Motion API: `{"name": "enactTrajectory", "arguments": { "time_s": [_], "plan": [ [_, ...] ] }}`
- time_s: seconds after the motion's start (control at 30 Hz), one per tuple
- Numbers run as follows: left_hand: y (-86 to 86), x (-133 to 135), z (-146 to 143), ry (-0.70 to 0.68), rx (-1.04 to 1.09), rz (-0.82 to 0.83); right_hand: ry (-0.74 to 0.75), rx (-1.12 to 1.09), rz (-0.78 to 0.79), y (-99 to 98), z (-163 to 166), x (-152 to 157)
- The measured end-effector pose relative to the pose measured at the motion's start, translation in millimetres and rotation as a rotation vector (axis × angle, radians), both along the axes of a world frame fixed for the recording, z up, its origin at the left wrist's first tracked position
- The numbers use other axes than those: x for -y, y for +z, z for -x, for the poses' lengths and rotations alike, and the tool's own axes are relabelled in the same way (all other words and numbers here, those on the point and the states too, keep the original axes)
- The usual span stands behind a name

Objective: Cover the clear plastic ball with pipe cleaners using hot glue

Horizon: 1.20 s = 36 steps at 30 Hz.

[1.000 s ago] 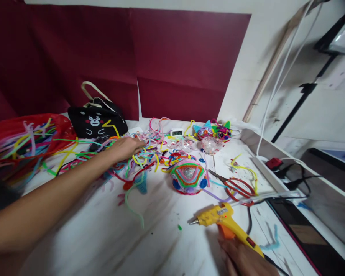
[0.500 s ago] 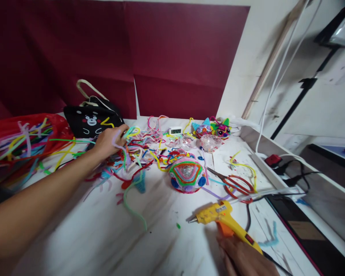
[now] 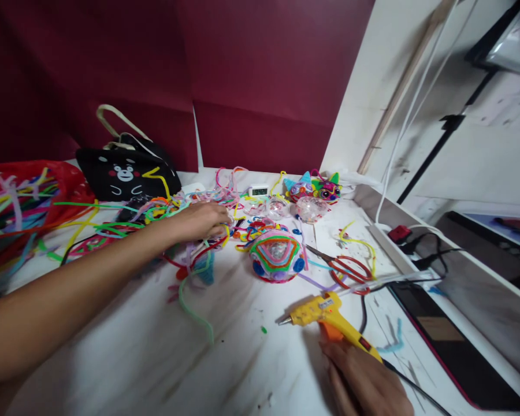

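Observation:
My left hand (image 3: 203,221) reaches palm-down into a tangle of coloured pipe cleaners (image 3: 173,211), its fingers bent and closed over the pile's right end. What lies under the fingertips is hidden. To the right sits a dome-shaped craft piece (image 3: 278,259) with rainbow bands and blue round spots. My right hand (image 3: 364,378) lies low beside a yellow hot glue gun (image 3: 325,309), against its handle and orange trigger. Its fingers are close together; whether they grip the gun cannot be seen. The glue gun lies on the table, nozzle to the left.
Red-handled scissors (image 3: 351,273) lie right of the craft piece. Finished colourful figures (image 3: 314,188), clear balls (image 3: 311,209) and a small digital clock (image 3: 259,190) stand at the back. A black bag (image 3: 125,176) and red bag (image 3: 69,179) occupy the left. A phone-like black slab (image 3: 455,346) lies right.
My left hand has moved right and toward me, from beside the black bag to the pile's right end. The view has shifted slightly; the glue gun stays in place on the table.

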<state>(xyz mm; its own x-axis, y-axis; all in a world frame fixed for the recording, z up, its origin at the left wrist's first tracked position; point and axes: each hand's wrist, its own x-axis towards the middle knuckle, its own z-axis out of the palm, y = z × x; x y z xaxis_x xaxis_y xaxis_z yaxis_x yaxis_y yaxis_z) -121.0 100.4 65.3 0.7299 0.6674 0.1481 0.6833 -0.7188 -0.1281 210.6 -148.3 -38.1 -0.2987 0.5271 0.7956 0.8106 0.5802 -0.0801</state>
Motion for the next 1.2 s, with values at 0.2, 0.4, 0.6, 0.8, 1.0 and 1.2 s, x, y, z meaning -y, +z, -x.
{"name": "enactTrajectory", "arguments": {
  "time_s": [0.2,0.4,0.6,0.8,1.0,1.2],
  "plan": [
    [-16.4,-11.6,0.4,-0.060,-0.222,-0.079,0.057,0.005,-0.037,6.4,3.4,-2.7],
    [6.6,0.2,-2.9,-0.006,0.236,-0.261,0.124,-0.042,-0.037,16.4,10.1,-2.7],
    [30.2,43.3,-44.2,0.127,0.644,-0.379,0.105,-0.038,0.040,52.0,16.3,1.8],
    [24.6,72.6,-72.8,0.052,0.935,0.097,0.128,-0.246,0.140,107.0,22.6,-31.5],
    [23.7,95.0,-85.7,-0.116,0.867,0.152,0.322,-0.652,0.721,121.2,37.3,-88.4],
    [19.4,99.3,-88.8,-0.254,0.756,-0.060,0.554,-1.012,1.173,124.9,42.8,-107.6]
  ]
}}
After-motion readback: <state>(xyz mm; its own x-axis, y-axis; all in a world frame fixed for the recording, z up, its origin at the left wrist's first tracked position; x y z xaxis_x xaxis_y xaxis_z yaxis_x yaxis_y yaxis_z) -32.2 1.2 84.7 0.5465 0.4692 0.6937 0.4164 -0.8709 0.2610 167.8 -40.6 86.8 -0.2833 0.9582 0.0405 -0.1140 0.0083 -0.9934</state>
